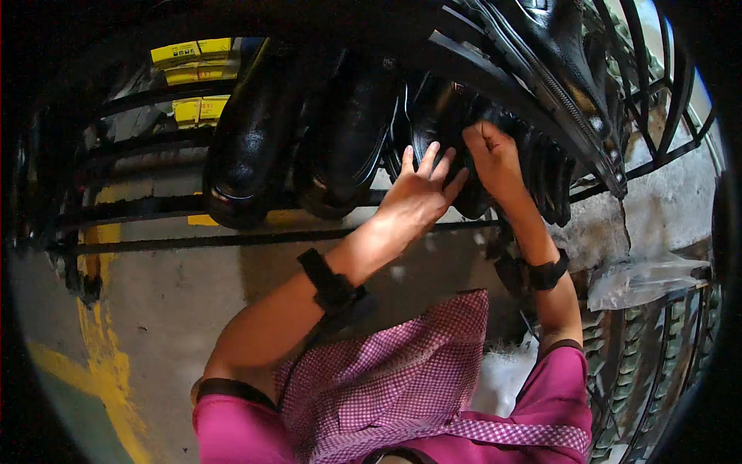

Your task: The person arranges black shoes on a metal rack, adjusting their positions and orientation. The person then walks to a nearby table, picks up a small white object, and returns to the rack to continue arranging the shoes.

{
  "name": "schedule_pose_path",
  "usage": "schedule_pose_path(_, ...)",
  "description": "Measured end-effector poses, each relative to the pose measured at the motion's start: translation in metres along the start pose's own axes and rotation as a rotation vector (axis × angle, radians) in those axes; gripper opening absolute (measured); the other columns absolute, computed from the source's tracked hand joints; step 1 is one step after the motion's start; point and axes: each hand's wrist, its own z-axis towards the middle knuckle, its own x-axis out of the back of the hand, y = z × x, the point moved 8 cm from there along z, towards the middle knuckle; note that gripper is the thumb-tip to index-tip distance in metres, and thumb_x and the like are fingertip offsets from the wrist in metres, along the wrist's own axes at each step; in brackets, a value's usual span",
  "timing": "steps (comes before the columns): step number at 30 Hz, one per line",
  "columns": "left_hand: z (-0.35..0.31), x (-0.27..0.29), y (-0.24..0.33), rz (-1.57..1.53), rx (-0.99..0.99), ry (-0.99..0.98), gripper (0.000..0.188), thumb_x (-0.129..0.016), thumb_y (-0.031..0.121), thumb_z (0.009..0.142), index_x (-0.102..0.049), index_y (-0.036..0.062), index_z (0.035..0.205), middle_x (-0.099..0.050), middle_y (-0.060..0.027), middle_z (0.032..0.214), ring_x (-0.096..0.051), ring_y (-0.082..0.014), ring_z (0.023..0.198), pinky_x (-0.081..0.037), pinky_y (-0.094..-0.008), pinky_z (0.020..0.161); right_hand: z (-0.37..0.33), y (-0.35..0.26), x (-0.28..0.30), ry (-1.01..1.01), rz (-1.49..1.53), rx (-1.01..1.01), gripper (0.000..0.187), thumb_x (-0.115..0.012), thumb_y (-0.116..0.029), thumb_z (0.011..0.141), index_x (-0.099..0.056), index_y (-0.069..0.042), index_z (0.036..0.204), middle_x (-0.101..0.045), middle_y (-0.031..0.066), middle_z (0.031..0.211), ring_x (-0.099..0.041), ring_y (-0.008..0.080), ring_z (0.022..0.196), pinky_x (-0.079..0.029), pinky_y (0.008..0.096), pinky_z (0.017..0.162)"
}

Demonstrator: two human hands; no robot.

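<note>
My left hand (419, 193) reaches up with its fingers spread, its tips against a shiny black shoe (433, 112) on the rack. Right beside it, my right hand (496, 158) has its fingers curled together at the dark upper of the footwear there. What those fingers pinch, if anything, is too dark to make out. Two more black shoes with rounded toes, one at the far left (251, 147) and one nearer my left hand (348, 135), stand in the same row. A black boot with a long zip (568, 54) lies slanted above my right hand.
The black metal rack (154, 205) runs across in front of me, with a grid side at the right. Yellow boxes (197, 69) show behind its bars at left. A clear plastic bag (645, 278) lies at right, above stacked strips. Yellow lines (104, 356) mark the floor.
</note>
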Motion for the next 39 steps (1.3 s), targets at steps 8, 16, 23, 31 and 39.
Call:
schedule_pose_path(8,-0.03,0.088,-0.056,0.02,0.235,-0.056,0.084,-0.07,0.026,0.061,-0.025,-0.0063,0.123,-0.027,-0.0249,0.128,-0.03,-0.0371,0.119,-0.03,-0.0404,0.096,0.037,-0.013,-0.036,-0.019,0.226,0.023,0.02,-0.056,-0.019,0.08,-0.057,-0.002,0.091,-0.058,0.0029,0.076,-0.052,0.0087,0.073,-0.041,0.0221,0.068)
schedule_pose_path(16,-0.048,0.062,-0.07,0.289,0.587,-0.12,0.085,-0.07,0.018,0.059,-0.022,-0.0084,0.124,-0.034,-0.029,0.121,-0.041,-0.0417,0.108,-0.044,-0.0388,0.083,0.054,-0.027,-0.074,0.118,-0.05,-0.041,0.021,-0.064,-0.02,0.074,-0.058,-0.002,0.083,-0.059,0.0076,0.075,-0.052,0.0132,0.064,-0.042,0.0255,0.061)
schedule_pose_path(23,-0.039,0.061,-0.071,0.374,0.668,0.007,0.046,-0.05,0.014,0.075,-0.041,0.0012,0.118,-0.046,-0.0201,0.112,-0.047,-0.0366,0.099,-0.046,-0.0447,0.072,0.046,-0.003,-0.067,0.128,0.483,-0.32,0.017,-0.06,-0.018,0.076,-0.056,-0.002,0.073,-0.054,0.001,0.06,-0.045,0.0081,0.047,-0.035,0.0214,0.041)
schedule_pose_path(31,-0.052,0.07,-0.099,0.045,0.878,-0.302,0.075,-0.071,0.031,0.06,-0.039,-0.0076,0.116,-0.044,-0.0215,0.114,-0.051,-0.0306,0.095,-0.049,-0.0336,0.071,0.043,-0.003,-0.077,0.018,0.637,-0.421,0.022,-0.057,-0.023,0.079,-0.052,-0.006,0.066,-0.047,-0.0012,0.057,-0.038,0.0053,0.042,-0.025,0.0189,0.036)
schedule_pose_path(39,-0.044,0.07,-0.095,0.007,0.739,-0.358,0.089,-0.078,0.037,0.049,-0.04,-0.0136,0.111,-0.043,-0.0222,0.113,-0.05,-0.0277,0.098,-0.049,-0.0305,0.072,0.038,-0.028,-0.074,0.071,0.073,0.099,0.02,-0.047,-0.015,0.083,-0.048,-0.002,0.068,-0.039,-0.0008,0.056,-0.034,0.006,0.053,-0.031,0.0238,0.047)
